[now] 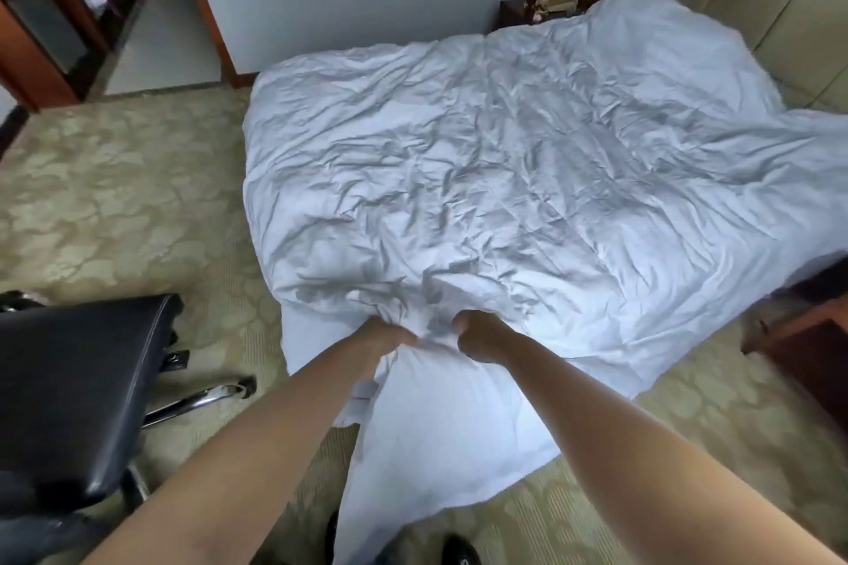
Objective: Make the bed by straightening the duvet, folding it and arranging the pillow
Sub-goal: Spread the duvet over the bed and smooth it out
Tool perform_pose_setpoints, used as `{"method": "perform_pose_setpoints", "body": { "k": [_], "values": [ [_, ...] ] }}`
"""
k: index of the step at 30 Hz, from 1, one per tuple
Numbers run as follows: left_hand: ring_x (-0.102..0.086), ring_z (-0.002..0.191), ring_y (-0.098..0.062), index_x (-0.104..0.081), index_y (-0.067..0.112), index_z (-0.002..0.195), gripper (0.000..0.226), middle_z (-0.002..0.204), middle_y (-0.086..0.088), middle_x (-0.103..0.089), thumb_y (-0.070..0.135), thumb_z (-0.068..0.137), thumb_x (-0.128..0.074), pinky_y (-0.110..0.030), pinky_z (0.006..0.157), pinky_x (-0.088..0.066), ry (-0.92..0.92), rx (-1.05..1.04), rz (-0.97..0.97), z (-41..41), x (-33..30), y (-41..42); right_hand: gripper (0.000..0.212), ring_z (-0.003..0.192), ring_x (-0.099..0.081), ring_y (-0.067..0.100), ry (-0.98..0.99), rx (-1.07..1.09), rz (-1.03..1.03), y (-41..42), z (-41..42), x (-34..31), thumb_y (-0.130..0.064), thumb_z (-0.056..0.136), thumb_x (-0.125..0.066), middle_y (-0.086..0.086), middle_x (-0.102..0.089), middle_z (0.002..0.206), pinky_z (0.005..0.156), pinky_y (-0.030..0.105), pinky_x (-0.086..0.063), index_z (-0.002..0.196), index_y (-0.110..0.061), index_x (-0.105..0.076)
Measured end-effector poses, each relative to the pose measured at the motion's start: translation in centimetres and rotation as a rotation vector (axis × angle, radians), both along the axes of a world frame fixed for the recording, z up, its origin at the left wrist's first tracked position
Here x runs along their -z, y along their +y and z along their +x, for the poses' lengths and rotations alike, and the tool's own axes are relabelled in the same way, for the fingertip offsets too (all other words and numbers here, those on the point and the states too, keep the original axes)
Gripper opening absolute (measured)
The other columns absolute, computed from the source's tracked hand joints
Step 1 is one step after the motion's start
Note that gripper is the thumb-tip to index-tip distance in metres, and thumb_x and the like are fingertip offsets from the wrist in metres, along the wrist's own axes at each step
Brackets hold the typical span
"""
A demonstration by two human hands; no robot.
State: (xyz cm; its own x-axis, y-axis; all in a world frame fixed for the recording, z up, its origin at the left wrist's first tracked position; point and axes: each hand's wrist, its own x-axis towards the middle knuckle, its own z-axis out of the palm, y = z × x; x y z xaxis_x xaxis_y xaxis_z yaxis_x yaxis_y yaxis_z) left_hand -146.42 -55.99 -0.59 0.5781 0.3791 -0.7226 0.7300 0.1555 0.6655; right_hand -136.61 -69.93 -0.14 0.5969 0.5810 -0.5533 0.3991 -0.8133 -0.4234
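White duvet [504, 161] lies wrinkled over bed, long axis running from us up-right toward headboard [757, 5]. Near corner bunched; we grip it w/ left hand [387, 337] & right hand [477, 335], fists clamped, close together. Chair [78, 385] at left.

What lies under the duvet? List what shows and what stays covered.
The wrinkled duvet covers the whole bed, so the mattress, sheet and any pillow are hidden. Only carpet shows beside it. Both hands, left and right, grip its near edge.
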Motion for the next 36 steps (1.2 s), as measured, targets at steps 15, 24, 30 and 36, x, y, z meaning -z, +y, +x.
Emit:
{"method": "perform_pose_setpoints", "body": {
  "k": [15,24,30,36],
  "values": [
    [-0.062,0.098,-0.01,-0.056,0.009,0.127,0.049,0.117,-0.004,-0.065,0.007,0.081,-0.073,-0.015,0.068,-0.049,-0.343,0.134,0.015,1.7,-4.6,-2.9,0.031,0.118,-0.056,0.032,-0.17,0.073,0.32,-2.0,2.2,0.3,-0.016,0.09,-0.052,0.017,-0.062,0.122,0.093,0.032,-0.042,0.115,-0.003,-0.064],
    [-0.053,0.111,-0.014,-0.054,0.022,0.121,0.056,0.122,0.005,-0.059,0.032,0.073,-0.081,-0.022,0.081,-0.042,-0.002,0.22,0.156,-1.3,-2.2,-4.9,0.009,0.08,-0.053,0.013,0.061,0.224,0.721,-1.3,2.1,-1.3,-0.007,0.083,-0.065,0.001,-0.061,0.081,0.069,0.029,-0.04,0.089,-0.012,-0.069],
    [-0.064,0.106,-0.025,-0.068,0.009,0.113,0.042,0.113,-0.012,-0.069,0.024,0.074,-0.075,-0.032,0.093,-0.048,-0.098,0.032,-0.168,-0.1,-3.5,-5.7,0.014,0.095,-0.054,0.017,0.161,0.189,0.536,-2.2,3.5,-1.6,-0.029,0.089,-0.067,0.004,-0.061,0.102,0.087,0.032,-0.044,0.099,-0.022,-0.059],
    [-0.066,0.058,-0.019,-0.063,0.003,0.089,0.025,0.06,-0.008,-0.069,0.02,0.097,-0.046,-0.028,0.065,-0.05,-0.178,-0.177,-0.177,2.8,-5.9,-2.5,0.104,0.14,-0.029,0.013,0.275,-0.078,0.229,-6.6,3.6,-4.0,-0.078,0.071,-0.058,-0.007,-0.028,0.154,0.111,0.028,-0.028,0.152,-0.025,-0.02]
  ]
}}
